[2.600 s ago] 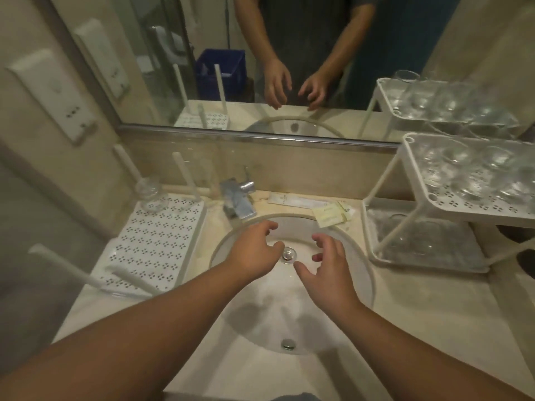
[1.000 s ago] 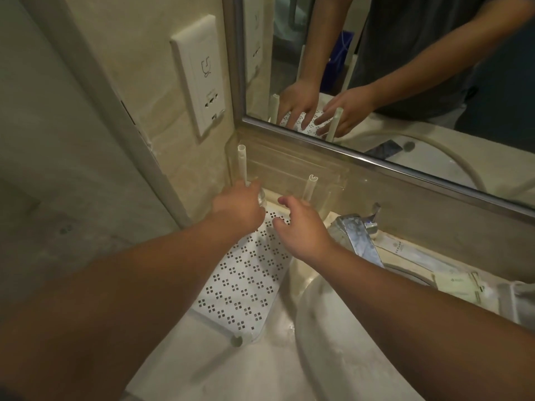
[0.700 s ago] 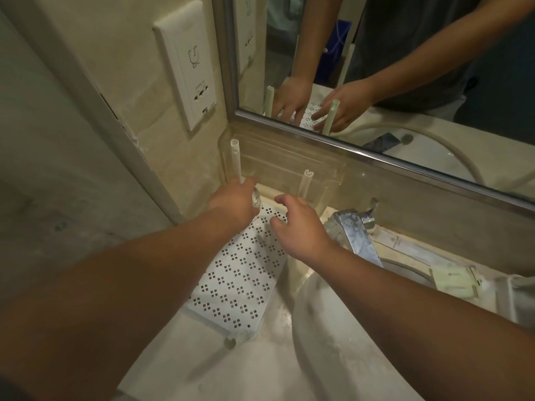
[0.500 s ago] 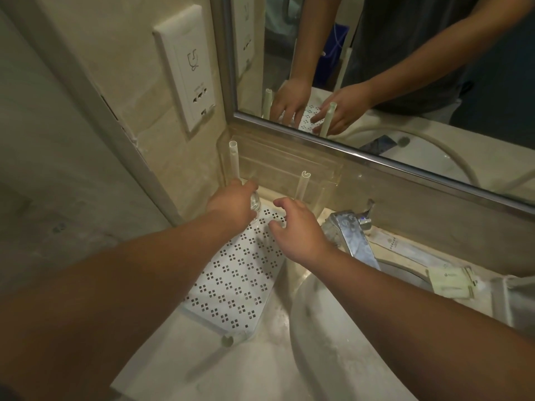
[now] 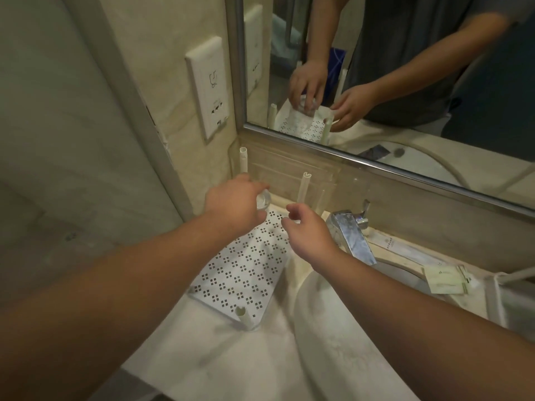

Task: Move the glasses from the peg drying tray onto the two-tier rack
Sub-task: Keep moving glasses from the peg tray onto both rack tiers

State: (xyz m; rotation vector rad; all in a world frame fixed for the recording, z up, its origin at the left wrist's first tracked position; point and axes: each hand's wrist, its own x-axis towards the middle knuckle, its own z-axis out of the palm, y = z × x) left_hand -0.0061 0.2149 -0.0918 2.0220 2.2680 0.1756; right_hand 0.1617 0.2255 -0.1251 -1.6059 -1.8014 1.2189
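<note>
Glass (image 5: 61, 202): one in view, clear; only a rounded sliver shows past the left hand's fingers, at the far left corner of the tray, beside the far left peg. Whether it sits on a peg or is lifted clear cannot be told.
Left hand (image 5: 234, 205): fingers curled round the glass from above, covering most of it.
Right hand (image 5: 308, 231): just right of the left hand, over the tray's far right edge, fingers loosely curled, holding nothing, apart from the glass.
Tray (image 5: 240, 274): one, white, flat, pierced with small square holes in diamond groups; lies on the counter left of the sink, its near corner close to the counter's edge.
Pegs: three in view, pale tubes standing at the corners; far left peg (image 5: 243, 163), far right peg (image 5: 304, 188), near peg (image 5: 241, 314).
Rack (image 5: 498, 296): only a white corner shows at the right edge, well apart from the hands.
Counter (image 5: 202, 351): pale stone, with a round white sink (image 5: 341, 337) set in it.
Tap (image 5: 351, 234): one, chrome, at the far side of the sink.
Sachet (image 5: 444, 280): pale packet lying right of the tap.
Wall: beige, with one white socket plate (image 5: 209, 85) left of the mirror.
Mirror (image 5: 405, 82): metal-framed, reflecting both hands, the glass and the tray.
</note>
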